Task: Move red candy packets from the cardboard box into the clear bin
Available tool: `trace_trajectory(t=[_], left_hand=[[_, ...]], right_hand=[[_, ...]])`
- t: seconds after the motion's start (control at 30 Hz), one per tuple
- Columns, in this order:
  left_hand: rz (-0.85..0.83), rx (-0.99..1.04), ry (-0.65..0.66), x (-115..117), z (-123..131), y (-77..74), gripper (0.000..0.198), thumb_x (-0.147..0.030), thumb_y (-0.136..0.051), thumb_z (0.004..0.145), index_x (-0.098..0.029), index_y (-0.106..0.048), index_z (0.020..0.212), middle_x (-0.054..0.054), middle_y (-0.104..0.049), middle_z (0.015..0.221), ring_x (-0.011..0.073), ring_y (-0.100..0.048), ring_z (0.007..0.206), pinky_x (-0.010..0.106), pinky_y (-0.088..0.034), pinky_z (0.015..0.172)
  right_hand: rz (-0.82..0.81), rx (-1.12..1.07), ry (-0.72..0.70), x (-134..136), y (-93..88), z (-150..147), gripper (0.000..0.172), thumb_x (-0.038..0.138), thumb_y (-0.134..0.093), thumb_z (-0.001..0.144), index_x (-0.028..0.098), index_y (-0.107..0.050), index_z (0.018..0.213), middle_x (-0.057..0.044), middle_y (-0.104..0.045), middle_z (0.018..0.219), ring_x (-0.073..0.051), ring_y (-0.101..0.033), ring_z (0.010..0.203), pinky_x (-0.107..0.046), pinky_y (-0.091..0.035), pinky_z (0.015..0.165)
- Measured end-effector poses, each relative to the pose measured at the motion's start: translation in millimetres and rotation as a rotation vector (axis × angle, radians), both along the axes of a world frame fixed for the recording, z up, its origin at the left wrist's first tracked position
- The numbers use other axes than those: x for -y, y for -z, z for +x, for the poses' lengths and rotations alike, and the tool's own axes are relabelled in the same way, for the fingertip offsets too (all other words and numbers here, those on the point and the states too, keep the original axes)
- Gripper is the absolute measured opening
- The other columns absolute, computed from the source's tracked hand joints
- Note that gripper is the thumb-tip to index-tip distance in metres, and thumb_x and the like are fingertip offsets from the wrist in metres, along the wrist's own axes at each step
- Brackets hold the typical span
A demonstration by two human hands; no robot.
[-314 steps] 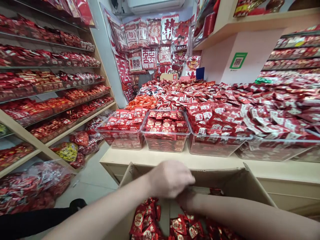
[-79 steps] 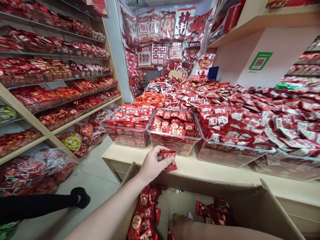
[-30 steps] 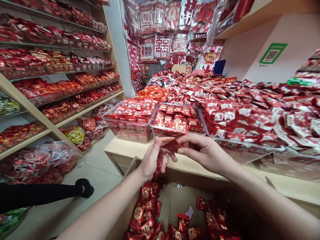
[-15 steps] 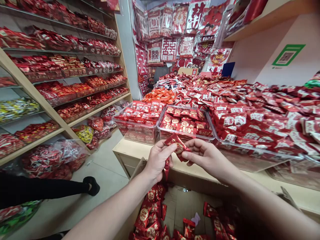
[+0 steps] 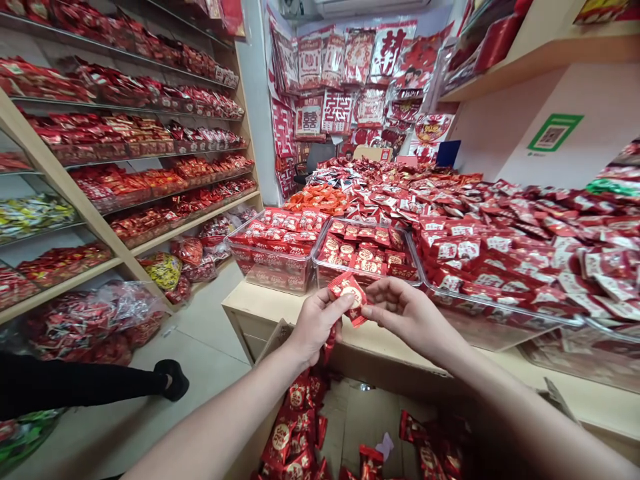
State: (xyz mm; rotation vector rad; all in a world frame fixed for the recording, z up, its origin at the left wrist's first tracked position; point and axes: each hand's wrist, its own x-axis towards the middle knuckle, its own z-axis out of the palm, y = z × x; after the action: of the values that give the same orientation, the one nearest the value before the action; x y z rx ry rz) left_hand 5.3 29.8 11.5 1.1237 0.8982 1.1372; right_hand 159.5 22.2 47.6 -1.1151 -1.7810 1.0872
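My left hand [image 5: 316, 321] and my right hand [image 5: 406, 311] meet in front of me above a cardboard box [image 5: 274, 337]. Both pinch a small red candy packet [image 5: 349, 294] with a round gold mark. More red packets hang from my left palm, closed under its fingers. The box below holds several loose red packets [image 5: 296, 433]. Just beyond my hands stands a clear plastic bin [image 5: 367, 252] filled with the same packets in rows.
A second clear bin [image 5: 275, 245] sits left of the first on a pale wooden counter [image 5: 260, 308]. Heaped red packets [image 5: 505, 227] cover the counter rightward. Shelves [image 5: 125, 167] of red goods line the left wall. A person's black-clad leg and shoe [image 5: 170, 380] rest on the floor.
My right hand came up out of the box and joined my left hand on the packet. In the last half second the packet turned slightly and the view tilted.
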Motion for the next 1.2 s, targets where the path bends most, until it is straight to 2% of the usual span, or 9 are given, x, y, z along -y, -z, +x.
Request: trace_trajectory(t=[0.07,0.13,0.23,0.37,0.5,0.6,0.77,1.0,1.2], left_hand=[[-0.052,0.053,0.004,-0.9,-1.1,-0.4,0.027,-0.040,-0.056,0.070,-0.014,-0.052,0.075,-0.005,-0.048,0.050,0.0011,-0.036,0.029,0.013,-0.019,0.028],[-0.101,0.103,0.017,-1.6,-1.9,-1.3,0.026,-0.040,-0.057,0.069,-0.015,-0.052,0.075,-0.006,-0.046,0.049,0.0010,-0.036,0.029,0.013,-0.019,0.029],[-0.102,0.128,0.041,-1.6,-2.4,-1.8,0.028,-0.042,-0.054,0.070,-0.014,-0.050,0.071,-0.006,-0.045,0.048,0.0018,-0.036,0.029,0.015,-0.020,0.030],[-0.057,0.170,0.093,-1.4,-3.4,1.1,0.040,-0.049,-0.038,0.077,-0.012,-0.051,0.070,-0.001,-0.054,0.054,0.0024,-0.038,0.028,0.017,-0.023,0.032],[-0.059,0.142,0.110,-1.5,-3.2,6.3,0.035,-0.046,-0.043,0.076,-0.013,-0.052,0.072,-0.002,-0.054,0.053,0.0027,-0.039,0.028,0.016,-0.020,0.031],[-0.065,0.104,0.137,-0.6,-2.2,8.4,0.032,-0.044,-0.045,0.075,-0.013,-0.052,0.071,-0.002,-0.053,0.053,0.0025,-0.039,0.028,0.015,-0.019,0.030],[-0.074,0.058,0.189,2.5,-1.3,8.8,0.033,-0.045,-0.044,0.075,-0.013,-0.052,0.071,-0.002,-0.054,0.054,0.0026,-0.040,0.028,0.015,-0.018,0.029],[-0.107,0.035,0.240,3.6,0.6,10.6,0.030,-0.042,-0.048,0.073,-0.013,-0.052,0.070,-0.003,-0.054,0.053,0.0024,-0.040,0.028,0.015,-0.019,0.028],[-0.089,0.012,0.264,3.1,1.5,14.0,0.027,-0.038,-0.048,0.075,-0.012,-0.052,0.069,-0.002,-0.053,0.053,0.0019,-0.039,0.027,0.014,-0.020,0.027]], right_hand=[[0.195,0.135,-0.033,2.6,-1.0,1.3,0.033,0.030,-0.061,0.067,0.018,-0.047,0.094,-0.011,-0.052,0.107,-0.016,-0.056,0.080,-0.029,-0.048,0.065],[0.413,0.327,-0.090,6.5,-1.6,1.3,0.027,0.022,-0.056,0.071,0.020,-0.048,0.096,-0.011,-0.047,0.116,-0.019,-0.052,0.093,-0.033,-0.047,0.073],[0.670,0.517,-0.083,10.4,-2.7,0.8,0.016,0.015,-0.041,0.079,0.020,-0.051,0.091,-0.010,-0.055,0.106,-0.019,-0.050,0.098,-0.036,-0.043,0.080],[0.795,0.621,0.100,-0.4,-20.4,8.5,0.013,0.018,-0.040,0.080,0.018,-0.053,0.083,-0.010,-0.060,0.090,-0.018,-0.055,0.083,-0.031,-0.044,0.072],[0.702,0.833,0.309,-36.9,-54.8,22.9,0.012,0.021,-0.046,0.073,0.017,-0.057,0.075,-0.007,-0.062,0.077,-0.017,-0.056,0.066,-0.026,-0.042,0.061],[0.607,1.116,0.255,-68.1,-69.0,29.5,0.013,0.021,-0.046,0.071,0.017,-0.058,0.070,-0.005,-0.062,0.067,-0.016,-0.056,0.061,-0.024,-0.039,0.056],[0.518,1.398,0.120,-93.8,-65.6,30.2,0.013,0.019,-0.048,0.068,0.017,-0.060,0.065,-0.004,-0.063,0.063,-0.016,-0.057,0.060,-0.022,-0.037,0.053],[0.471,1.499,0.005,-108.2,-52.4,23.9,0.017,0.015,-0.050,0.064,0.016,-0.065,0.073,-0.008,-0.066,0.072,-0.020,-0.060,0.069,-0.024,-0.039,0.056],[0.390,1.518,-0.076,-114.2,-57.9,12.7,0.018,0.012,-0.052,0.063,0.016,-0.068,0.072,-0.008,-0.067,0.067,-0.020,-0.060,0.063,-0.025,-0.039,0.052]])
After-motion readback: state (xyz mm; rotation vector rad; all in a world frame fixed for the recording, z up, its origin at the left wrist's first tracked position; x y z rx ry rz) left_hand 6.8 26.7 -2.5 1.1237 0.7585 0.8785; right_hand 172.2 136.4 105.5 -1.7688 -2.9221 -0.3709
